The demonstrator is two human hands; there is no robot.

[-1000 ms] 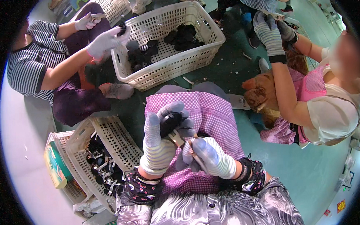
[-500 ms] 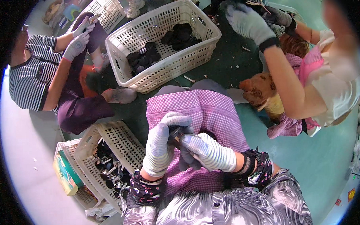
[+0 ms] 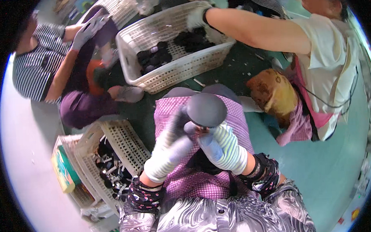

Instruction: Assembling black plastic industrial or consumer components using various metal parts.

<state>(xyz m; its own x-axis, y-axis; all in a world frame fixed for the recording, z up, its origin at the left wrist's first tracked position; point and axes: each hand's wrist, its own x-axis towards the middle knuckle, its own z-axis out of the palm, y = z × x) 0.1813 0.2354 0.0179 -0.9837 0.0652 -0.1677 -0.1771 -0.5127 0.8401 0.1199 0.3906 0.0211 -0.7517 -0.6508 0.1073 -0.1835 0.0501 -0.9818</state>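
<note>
A smooth dark grey round piece [image 3: 206, 110], like a domed disc, stands tilted up above my lap. Under its lower edge a small reddish-brown part shows, partly hidden by fingers. My right hand [image 3: 225, 149], in a striped white glove with grey fingertips, is closed on the piece from below. At the disc's left side is my left hand [image 3: 170, 147], gloved alike and smeared by motion; whether its fingers grip the disc is unclear. A pink checked apron [image 3: 175, 108] covers my lap beneath both hands.
A large white crate [image 3: 184, 67] holding dark pieces stands ahead; a co-worker's gloved hand reaches into it. At my left, a tilted crate [image 3: 131, 148] contains black and white parts, beside a green and yellow box [image 3: 67, 169]. Another co-worker sits far left.
The round piece has come up into view, its disc face showing. My left hand's fingers have shifted beside it. The co-worker at right has reached over into the large crate.
</note>
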